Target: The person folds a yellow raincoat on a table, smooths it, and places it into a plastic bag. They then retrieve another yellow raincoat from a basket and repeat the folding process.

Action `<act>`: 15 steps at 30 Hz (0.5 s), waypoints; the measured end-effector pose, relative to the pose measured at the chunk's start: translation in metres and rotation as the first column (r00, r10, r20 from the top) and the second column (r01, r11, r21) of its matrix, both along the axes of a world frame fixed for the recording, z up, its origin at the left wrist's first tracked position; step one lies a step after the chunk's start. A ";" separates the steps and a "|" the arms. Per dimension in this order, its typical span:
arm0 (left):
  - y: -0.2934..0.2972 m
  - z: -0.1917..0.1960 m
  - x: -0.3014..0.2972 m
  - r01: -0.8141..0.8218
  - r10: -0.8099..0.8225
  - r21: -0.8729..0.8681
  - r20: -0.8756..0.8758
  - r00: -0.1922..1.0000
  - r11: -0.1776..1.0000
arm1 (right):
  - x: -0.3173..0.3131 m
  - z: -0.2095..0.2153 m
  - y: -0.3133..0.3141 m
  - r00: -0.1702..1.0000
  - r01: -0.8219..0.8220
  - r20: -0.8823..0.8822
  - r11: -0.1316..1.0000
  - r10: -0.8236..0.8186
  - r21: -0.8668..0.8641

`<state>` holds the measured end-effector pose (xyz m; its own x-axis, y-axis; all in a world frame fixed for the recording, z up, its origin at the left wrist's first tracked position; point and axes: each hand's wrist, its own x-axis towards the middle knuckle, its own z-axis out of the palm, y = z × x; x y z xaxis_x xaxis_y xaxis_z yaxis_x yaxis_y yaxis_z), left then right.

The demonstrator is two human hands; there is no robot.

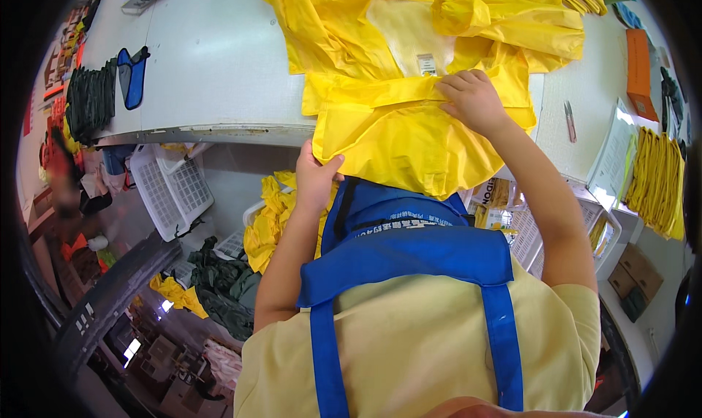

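Note:
A shiny yellow rain jacket (431, 137) lies spread on the white table, its lower part hanging over the near edge towards my blue apron. My left hand (316, 177) pinches the jacket's hanging left corner between thumb and fingers. On the right, my right hand (474, 102) has its fingers curled over a folded band of the fabric, beside a small white label (426, 65). The fingertips are partly hidden in the cloth. Sleeves and pale lining show farther back on the table.
Small snips (570, 121) lie right of the jacket, near an orange box (640, 74) and a stack of folded yellow pieces (656, 183). Dark folded pieces (91, 102) and a blue-edged piece (132, 78) sit left. Below the table are a white basket (170, 188) and heaped yellow fabric (270, 232).

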<state>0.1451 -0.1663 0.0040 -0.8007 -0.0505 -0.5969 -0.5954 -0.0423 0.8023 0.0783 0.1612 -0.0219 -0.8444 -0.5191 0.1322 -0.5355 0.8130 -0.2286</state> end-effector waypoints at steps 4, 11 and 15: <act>0.047 0.037 -0.003 0.262 -0.255 0.071 -0.096 0.962 0.962 | -0.008 -0.005 -0.002 0.994 -0.108 0.031 0.980 0.104 0.170; 0.157 -0.018 -0.034 0.655 -0.854 -0.603 -0.086 0.513 0.455 | -0.048 0.003 0.003 0.854 0.294 0.495 0.934 -0.163 -0.201; 0.158 -0.022 -0.039 0.690 -0.919 -0.617 -0.158 0.362 0.379 | -0.024 0.020 0.008 0.881 0.472 0.218 0.783 -0.419 -0.404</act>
<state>0.1058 -0.0084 -0.0182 -0.6989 0.6482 -0.3023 0.2576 0.6224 0.7391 0.0542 0.1694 -0.0018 -0.9896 0.0080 0.1434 -0.0878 0.7564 -0.6482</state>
